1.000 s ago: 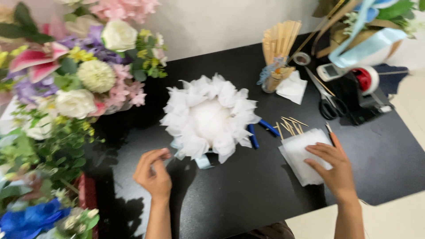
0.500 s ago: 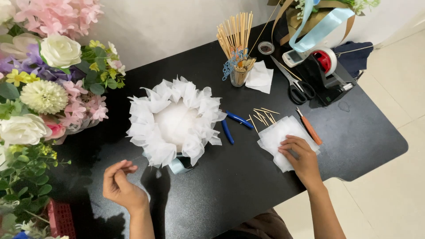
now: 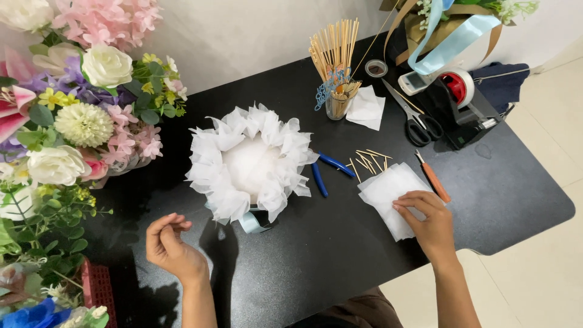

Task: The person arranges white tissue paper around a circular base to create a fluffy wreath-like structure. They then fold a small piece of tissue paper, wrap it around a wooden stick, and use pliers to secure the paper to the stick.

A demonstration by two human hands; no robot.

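Black and matte, the surface fills the middle of the frame, with a pale floor at the lower right. Our right hand lies flat on the stack of thin white tissue squares at the centre right, fingers spread and pressing on its lower corner. Our left hand, at the lower left, is loosely curled, fingertips drawn together; we cannot tell if it pinches anything. To lift one sheet well, we judge it best to slide only the top square with the fingertips while the stack stays weighted.

Near the centre stands the white ruffled tissue bouquet wrap with a pale blue ribbon at its base. Just beside the stack lie short wooden sticks, blue-handled pliers and an orange-handled tool, close enough to catch a sheet. Higher up are a glass cup of long wooden skewers, black scissors and a black tape dispenser. Artificial flowers crowd the left edge.
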